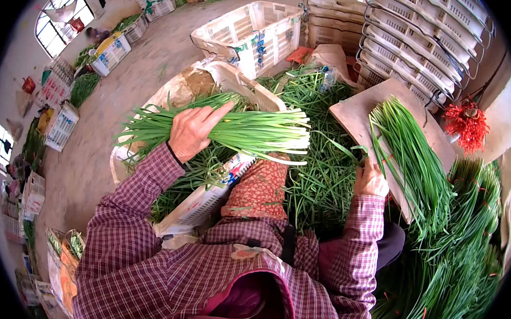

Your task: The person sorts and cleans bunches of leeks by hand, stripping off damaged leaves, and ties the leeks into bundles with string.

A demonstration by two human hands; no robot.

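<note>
fingers [218, 114] of the left hand [190, 133] close around a bunch of green stalks [263, 133], one finger stretched along it, held over a white crate [191, 212] with pale ends pointing right. the right hand [372, 181] has a narrow leaf [341, 146] at its fingertips; i cannot tell whether it grips it. just beside, a second bunch [405, 145] lies on a board [356, 112]. loose leaves [321, 190] heap between crate and board; more bundles [470, 231] lie farther right.
</note>
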